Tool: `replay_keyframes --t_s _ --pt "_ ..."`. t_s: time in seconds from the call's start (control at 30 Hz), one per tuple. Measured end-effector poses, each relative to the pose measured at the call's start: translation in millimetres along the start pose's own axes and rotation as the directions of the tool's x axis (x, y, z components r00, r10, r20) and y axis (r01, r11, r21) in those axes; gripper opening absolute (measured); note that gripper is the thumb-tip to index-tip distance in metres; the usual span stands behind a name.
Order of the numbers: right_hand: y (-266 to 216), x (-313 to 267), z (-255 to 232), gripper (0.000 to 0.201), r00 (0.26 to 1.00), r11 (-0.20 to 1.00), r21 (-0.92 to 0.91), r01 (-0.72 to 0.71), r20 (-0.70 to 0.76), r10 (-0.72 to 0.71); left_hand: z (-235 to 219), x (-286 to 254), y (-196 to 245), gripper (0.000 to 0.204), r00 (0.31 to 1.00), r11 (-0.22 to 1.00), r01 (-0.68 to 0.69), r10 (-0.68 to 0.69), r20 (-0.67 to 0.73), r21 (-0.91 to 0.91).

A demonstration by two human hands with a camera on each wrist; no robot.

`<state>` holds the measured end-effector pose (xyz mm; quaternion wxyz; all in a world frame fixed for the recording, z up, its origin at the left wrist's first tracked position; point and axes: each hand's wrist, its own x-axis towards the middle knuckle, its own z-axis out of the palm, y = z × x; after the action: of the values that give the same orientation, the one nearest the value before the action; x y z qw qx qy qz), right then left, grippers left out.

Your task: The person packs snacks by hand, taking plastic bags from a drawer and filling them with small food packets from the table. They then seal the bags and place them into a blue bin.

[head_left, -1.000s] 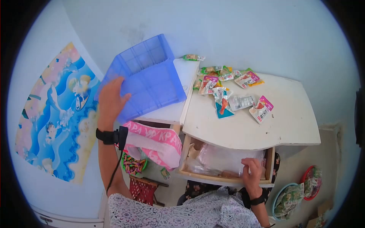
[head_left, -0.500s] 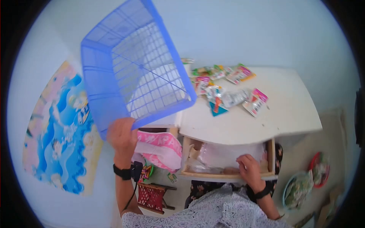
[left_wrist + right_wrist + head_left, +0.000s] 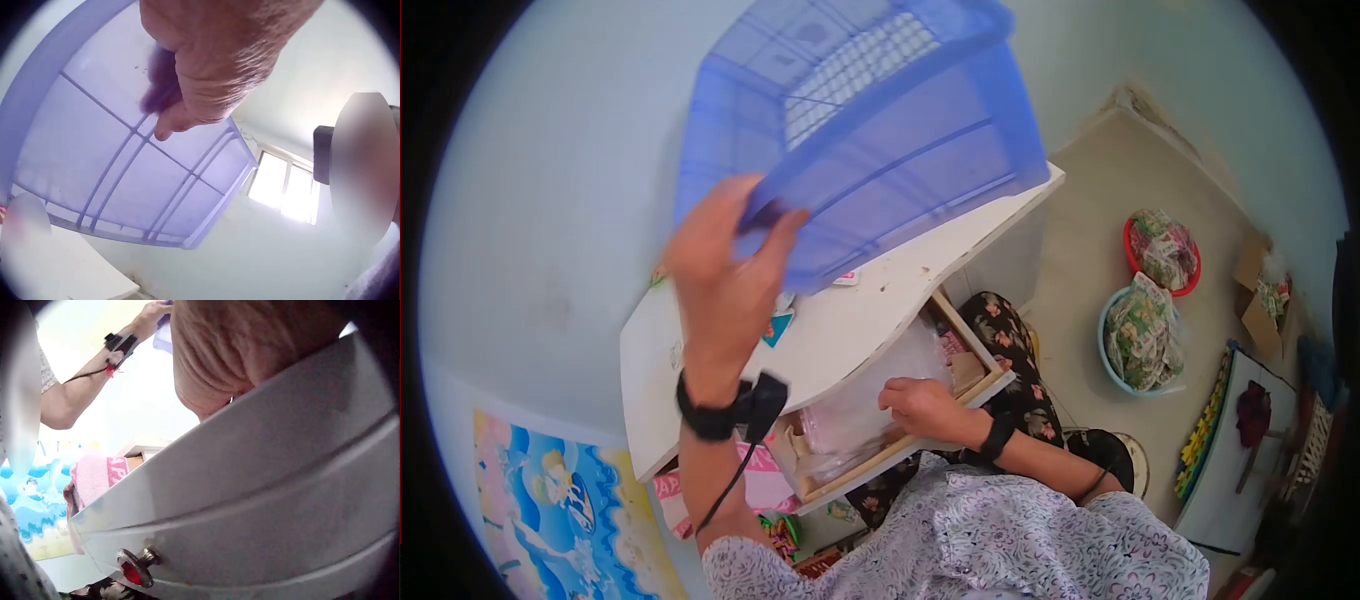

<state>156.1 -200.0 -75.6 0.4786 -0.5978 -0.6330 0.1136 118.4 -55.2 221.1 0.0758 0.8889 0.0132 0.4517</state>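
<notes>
Nearest the body, the right hand (image 3: 915, 402) rests low, at the front of the open drawer (image 3: 900, 455), fingers curled onto the clear plastic bag (image 3: 870, 395) that lies inside it. Whether it pinches the bag or only rests on it cannot be told; the right wrist view shows little beyond the drawer front and its red knob (image 3: 132, 570).

Further out and well above, the left hand (image 3: 725, 270) is clamped on the rim of the blue basket (image 3: 870, 130), thumb on one face and fingers (image 3: 165, 122) wrapped over the other. The basket is held tilted in the air over the white surface (image 3: 700, 345), not touching it. Its long axis runs up and away from the left hand toward the far right. The left hand alone carries it; the right hand is well apart, below the surface edge.
</notes>
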Motion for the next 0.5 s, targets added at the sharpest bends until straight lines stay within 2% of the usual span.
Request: replay_keyframes --t_s 0.13,0.23,0.33,0.5 --pt "-1.8 -1.0 -2.1 0.012 0.999 1.0 -0.001 -0.027 0.021 0.027 95.6 37.7 11.0 0.024 0.992 0.994 -0.1 0.095 0.08 0.051" --pt "3.5 -3.6 1.8 0.013 0.999 1.0 -0.003 -0.018 0.038 0.018 149.1 52.4 15.4 0.022 0.985 0.996 -0.065 0.055 0.164 0.057" --pt "7.5 -4.8 5.5 0.015 0.999 1.0 -0.022 -0.007 0.046 0.008 180.8 54.7 19.6 0.023 0.977 0.998 -0.026 0.013 0.212 0.056" --pt "7.4 -6.1 4.9 0.016 0.998 1.0 0.009 0.013 0.058 -0.014 209.4 42.6 19.6 0.031 0.956 0.982 0.018 -0.073 0.286 0.19"
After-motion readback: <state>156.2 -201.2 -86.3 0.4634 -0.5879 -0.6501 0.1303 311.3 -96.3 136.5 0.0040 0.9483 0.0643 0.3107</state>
